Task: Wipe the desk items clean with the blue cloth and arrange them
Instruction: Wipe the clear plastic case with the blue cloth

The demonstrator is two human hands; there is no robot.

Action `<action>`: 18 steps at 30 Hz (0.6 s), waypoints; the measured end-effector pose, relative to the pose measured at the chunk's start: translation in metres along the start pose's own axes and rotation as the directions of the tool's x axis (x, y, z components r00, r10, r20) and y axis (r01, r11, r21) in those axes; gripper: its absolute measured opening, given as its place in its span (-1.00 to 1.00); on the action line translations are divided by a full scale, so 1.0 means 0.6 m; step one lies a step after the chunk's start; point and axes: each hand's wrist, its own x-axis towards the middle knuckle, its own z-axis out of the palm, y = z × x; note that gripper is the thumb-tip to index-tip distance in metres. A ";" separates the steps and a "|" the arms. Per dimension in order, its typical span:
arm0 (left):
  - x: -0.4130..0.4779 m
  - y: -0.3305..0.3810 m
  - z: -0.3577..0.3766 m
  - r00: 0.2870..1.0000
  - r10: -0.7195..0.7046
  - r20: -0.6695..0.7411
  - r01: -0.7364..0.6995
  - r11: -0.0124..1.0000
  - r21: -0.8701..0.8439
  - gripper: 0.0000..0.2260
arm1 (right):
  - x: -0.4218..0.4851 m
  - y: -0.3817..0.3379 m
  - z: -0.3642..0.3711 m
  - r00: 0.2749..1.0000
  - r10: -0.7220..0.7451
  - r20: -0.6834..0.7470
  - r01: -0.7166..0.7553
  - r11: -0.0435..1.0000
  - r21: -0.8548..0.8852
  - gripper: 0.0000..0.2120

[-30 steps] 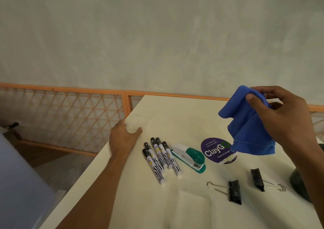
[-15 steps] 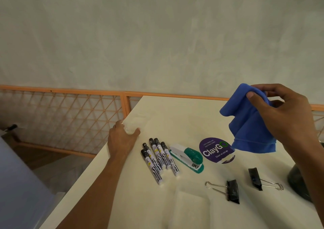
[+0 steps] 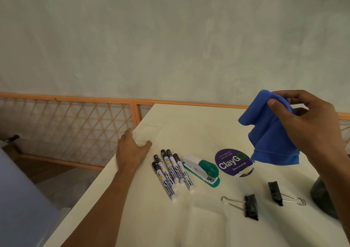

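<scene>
Right hand [image 3: 310, 125]: raised, thumb and fingers pinching the blue cloth [image 3: 272, 133], which hangs beneath it over the desk [image 3: 189, 129].
Left hand [image 3: 132, 152]: rests on the desk edge, fingers relaxed, holding nothing.
Markers [image 3: 170, 173]: just right of the left hand.
Stapler [image 3: 202, 168]: beside the markers, between both hands.

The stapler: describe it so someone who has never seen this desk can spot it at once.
On the white desk, find the round purple sticker. The stapler lies just left of it, with a row of markers on its other side. It alone is white and green, bulkier than the slim markers.
</scene>
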 end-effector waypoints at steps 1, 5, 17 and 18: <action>0.000 -0.002 0.000 1.000 0.000 0.005 0.000 1.000 0.003 -0.26 | 0.000 0.000 -0.001 1.000 0.000 0.003 0.000 1.000 0.002 -0.81; 0.003 -0.009 0.001 1.000 0.001 0.016 -0.002 1.000 0.013 -0.25 | -0.001 -0.001 -0.004 1.000 0.006 0.005 -0.006 1.000 0.012 -0.82; 0.001 -0.007 0.000 1.000 0.013 0.006 -0.013 1.000 0.010 -0.28 | -0.001 -0.004 -0.004 1.000 -0.005 0.008 0.006 1.000 -0.003 -0.80; 0.001 -0.007 0.000 1.000 0.012 0.007 -0.012 1.000 0.010 -0.27 | -0.001 -0.005 -0.003 1.000 -0.007 0.011 0.007 1.000 -0.002 -0.81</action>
